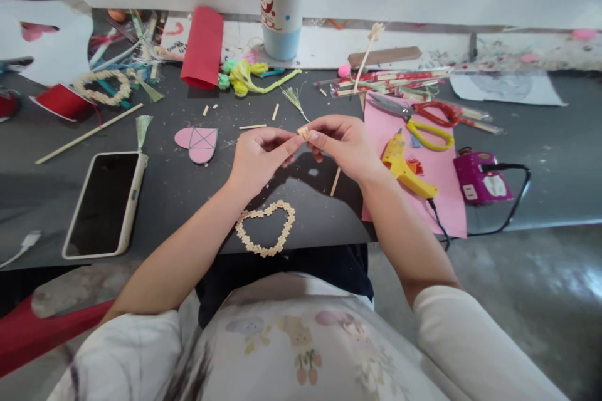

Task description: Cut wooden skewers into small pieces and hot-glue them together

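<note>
My left hand point(261, 156) and my right hand point(343, 145) meet above the dark table point(188, 194), fingertips pinched together on a small pale piece point(303, 132), too small to name. Below my hands a heart outline made of small pale flower-shaped pieces point(266, 228) lies flat near the table's front edge. A thin wooden stick point(335, 182) lies under my right wrist.
A phone point(104, 202) lies at left beside a pink paper heart point(197, 143). At right, a yellow glue gun point(405, 166) and scissors point(423, 120) rest on pink paper point(437, 194), near a purple power strip point(480, 177). A tall cup point(281, 3) and a red roll point(204, 47) stand behind.
</note>
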`<state>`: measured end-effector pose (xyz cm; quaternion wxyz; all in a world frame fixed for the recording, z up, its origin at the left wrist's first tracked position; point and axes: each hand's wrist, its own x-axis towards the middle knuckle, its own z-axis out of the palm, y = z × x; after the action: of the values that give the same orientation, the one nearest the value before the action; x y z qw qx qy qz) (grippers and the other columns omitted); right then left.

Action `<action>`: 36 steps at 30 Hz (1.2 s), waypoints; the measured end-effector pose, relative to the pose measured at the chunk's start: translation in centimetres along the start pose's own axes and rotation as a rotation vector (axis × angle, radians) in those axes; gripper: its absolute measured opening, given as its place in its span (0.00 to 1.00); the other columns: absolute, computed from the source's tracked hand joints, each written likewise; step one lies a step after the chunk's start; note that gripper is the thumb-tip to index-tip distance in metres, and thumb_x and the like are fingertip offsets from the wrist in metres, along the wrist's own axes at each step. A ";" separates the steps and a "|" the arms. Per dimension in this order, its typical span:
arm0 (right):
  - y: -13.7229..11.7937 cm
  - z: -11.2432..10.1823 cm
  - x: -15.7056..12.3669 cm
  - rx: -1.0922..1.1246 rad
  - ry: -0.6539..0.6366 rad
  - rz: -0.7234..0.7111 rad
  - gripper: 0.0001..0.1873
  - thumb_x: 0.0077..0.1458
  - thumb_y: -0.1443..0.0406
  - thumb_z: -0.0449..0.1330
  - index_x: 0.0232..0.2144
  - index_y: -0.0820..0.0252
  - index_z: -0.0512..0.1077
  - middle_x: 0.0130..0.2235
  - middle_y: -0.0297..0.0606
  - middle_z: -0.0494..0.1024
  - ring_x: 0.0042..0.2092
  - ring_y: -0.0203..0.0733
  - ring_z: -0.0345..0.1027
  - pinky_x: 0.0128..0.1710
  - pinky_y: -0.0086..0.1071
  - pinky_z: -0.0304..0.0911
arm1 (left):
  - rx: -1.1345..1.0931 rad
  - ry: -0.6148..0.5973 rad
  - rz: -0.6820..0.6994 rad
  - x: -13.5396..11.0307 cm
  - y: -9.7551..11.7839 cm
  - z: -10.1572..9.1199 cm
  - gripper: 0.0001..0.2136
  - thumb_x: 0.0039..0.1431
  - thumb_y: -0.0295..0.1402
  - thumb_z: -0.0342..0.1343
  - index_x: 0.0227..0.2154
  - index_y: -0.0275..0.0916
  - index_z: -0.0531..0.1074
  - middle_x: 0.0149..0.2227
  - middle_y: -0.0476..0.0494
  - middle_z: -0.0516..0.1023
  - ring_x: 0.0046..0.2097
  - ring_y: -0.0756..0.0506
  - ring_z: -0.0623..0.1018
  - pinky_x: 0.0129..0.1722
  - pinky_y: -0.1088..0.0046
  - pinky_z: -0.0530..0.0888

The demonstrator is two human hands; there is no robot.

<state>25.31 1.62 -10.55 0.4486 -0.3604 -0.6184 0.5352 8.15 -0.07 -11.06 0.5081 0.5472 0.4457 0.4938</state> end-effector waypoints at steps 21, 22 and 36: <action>0.2 0.1 -0.1 -0.170 0.099 -0.147 0.11 0.49 0.58 0.65 0.33 0.60 0.77 0.33 0.35 0.76 0.31 0.31 0.67 0.28 0.26 0.65 | 0.441 0.190 0.431 -0.4 0.3 0.0 0.05 0.51 0.37 0.63 0.30 0.42 0.79 0.29 0.49 0.79 0.31 0.51 0.76 0.30 0.76 0.72; 0.1 0.1 -0.1 -0.213 0.109 -0.187 0.10 0.50 0.59 0.65 0.32 0.59 0.77 0.33 0.35 0.76 0.32 0.32 0.68 0.29 0.27 0.65 | 0.474 0.199 0.464 -0.4 0.3 0.0 0.05 0.51 0.36 0.63 0.30 0.43 0.80 0.29 0.49 0.80 0.31 0.51 0.76 0.30 0.76 0.72; -0.4 0.3 -0.5 -0.429 0.140 -0.407 0.04 0.52 0.64 0.63 0.31 0.56 0.77 0.33 0.35 0.76 0.35 0.36 0.68 0.35 0.33 0.67 | 0.544 0.200 0.765 -0.8 -0.1 -0.2 0.03 0.53 0.29 0.61 0.31 0.41 0.79 0.29 0.49 0.79 0.31 0.53 0.76 0.33 0.76 0.73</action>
<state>25.19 0.94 -10.26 0.5019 -0.3517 -0.7443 0.2653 7.88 -0.83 -11.18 0.0831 0.7347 0.3723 0.5611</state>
